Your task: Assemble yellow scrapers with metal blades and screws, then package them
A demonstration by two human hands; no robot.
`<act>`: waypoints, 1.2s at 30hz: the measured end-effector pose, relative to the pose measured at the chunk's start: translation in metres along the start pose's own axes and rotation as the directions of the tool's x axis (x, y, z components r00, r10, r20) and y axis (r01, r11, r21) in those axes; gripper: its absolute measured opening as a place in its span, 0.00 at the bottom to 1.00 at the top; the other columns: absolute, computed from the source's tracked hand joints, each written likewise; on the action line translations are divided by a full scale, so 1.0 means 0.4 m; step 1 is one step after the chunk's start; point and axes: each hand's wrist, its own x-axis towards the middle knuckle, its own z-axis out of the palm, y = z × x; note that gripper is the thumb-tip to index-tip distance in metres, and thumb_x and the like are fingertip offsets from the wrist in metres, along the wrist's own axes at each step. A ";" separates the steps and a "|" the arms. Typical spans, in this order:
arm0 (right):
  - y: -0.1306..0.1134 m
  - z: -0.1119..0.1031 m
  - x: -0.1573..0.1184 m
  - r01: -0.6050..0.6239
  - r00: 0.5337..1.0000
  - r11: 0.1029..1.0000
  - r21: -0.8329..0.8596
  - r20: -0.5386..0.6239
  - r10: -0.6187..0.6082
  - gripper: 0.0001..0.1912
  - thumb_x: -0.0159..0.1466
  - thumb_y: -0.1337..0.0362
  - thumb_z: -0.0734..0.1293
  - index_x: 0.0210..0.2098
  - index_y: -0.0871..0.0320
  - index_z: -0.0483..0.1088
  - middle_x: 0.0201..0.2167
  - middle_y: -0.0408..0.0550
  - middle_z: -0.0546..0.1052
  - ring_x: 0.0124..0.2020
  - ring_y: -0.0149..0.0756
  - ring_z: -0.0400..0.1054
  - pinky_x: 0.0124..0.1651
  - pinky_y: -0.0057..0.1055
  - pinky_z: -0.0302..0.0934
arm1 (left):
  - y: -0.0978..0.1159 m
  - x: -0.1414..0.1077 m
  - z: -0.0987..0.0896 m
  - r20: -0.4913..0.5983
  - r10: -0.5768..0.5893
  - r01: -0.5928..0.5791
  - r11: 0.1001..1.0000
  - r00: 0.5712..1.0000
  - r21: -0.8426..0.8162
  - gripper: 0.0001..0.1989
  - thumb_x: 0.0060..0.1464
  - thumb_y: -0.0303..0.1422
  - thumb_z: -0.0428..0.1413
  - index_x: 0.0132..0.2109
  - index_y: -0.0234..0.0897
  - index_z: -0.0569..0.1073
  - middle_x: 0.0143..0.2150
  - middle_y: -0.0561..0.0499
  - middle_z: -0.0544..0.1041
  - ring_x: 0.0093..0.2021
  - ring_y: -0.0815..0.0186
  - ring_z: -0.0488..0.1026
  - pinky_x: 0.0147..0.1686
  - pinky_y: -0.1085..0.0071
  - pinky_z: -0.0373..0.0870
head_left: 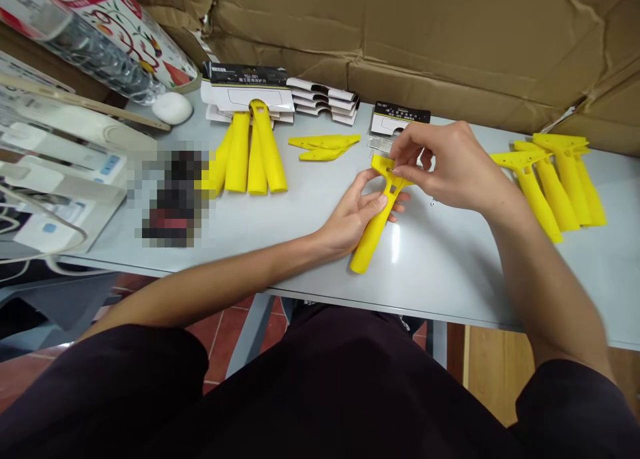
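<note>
My left hand (353, 215) is wrapped round a yellow plastic scraper handle (371, 242), which slants with its wide head away from me. At that head, my right hand (447, 162) has thumb and fingertips pinched together over the small holes. Whatever the pinch holds is too small or hidden to name. A tiny metal part (433, 204), perhaps a nut or screw, lies on the table beside the right hand. Just behind the head sit a clear plastic piece (379, 144) and a black and white card (400, 117). Thin yellow head pieces (325, 145) lie further left.
Several yellow scrapers (560, 185) lie at the right. More yellow handles (263, 152) rest at the left by stacked printed cards (250, 89). Cardboard (450, 45) walls the back. A white egg-shaped object (173, 107), bottles, a white power strip and cables crowd the left.
</note>
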 end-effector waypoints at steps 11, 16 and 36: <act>-0.012 0.004 -0.003 -0.015 1.000 0.999 -0.045 0.022 0.016 0.03 0.69 0.58 0.74 0.42 0.46 0.79 0.39 0.46 0.85 0.41 0.49 0.78 0.48 0.47 0.72 | -0.004 0.002 0.000 0.016 0.026 -0.027 0.999 1.000 0.020 0.30 0.62 0.41 0.68 0.62 0.44 0.61 0.50 0.46 0.85 0.47 0.61 0.83 0.50 0.61 0.75; -0.017 0.013 -0.004 0.006 1.000 0.997 -0.078 0.019 -0.004 0.04 0.70 0.62 0.71 0.44 0.47 0.79 0.40 0.46 0.84 0.42 0.48 0.79 0.49 0.45 0.71 | -0.002 0.000 0.003 0.021 0.037 -0.037 0.999 0.999 0.021 0.28 0.63 0.40 0.68 0.61 0.44 0.61 0.49 0.47 0.85 0.46 0.62 0.83 0.50 0.61 0.75; -0.017 0.025 -0.009 0.030 0.999 0.992 -0.123 -0.009 -0.031 0.09 0.72 0.60 0.69 0.50 0.48 0.77 0.41 0.47 0.84 0.45 0.50 0.78 0.53 0.48 0.71 | -0.007 0.002 -0.001 0.019 0.032 -0.033 0.998 0.999 0.046 0.29 0.62 0.42 0.68 0.61 0.45 0.61 0.50 0.47 0.84 0.46 0.61 0.82 0.51 0.58 0.75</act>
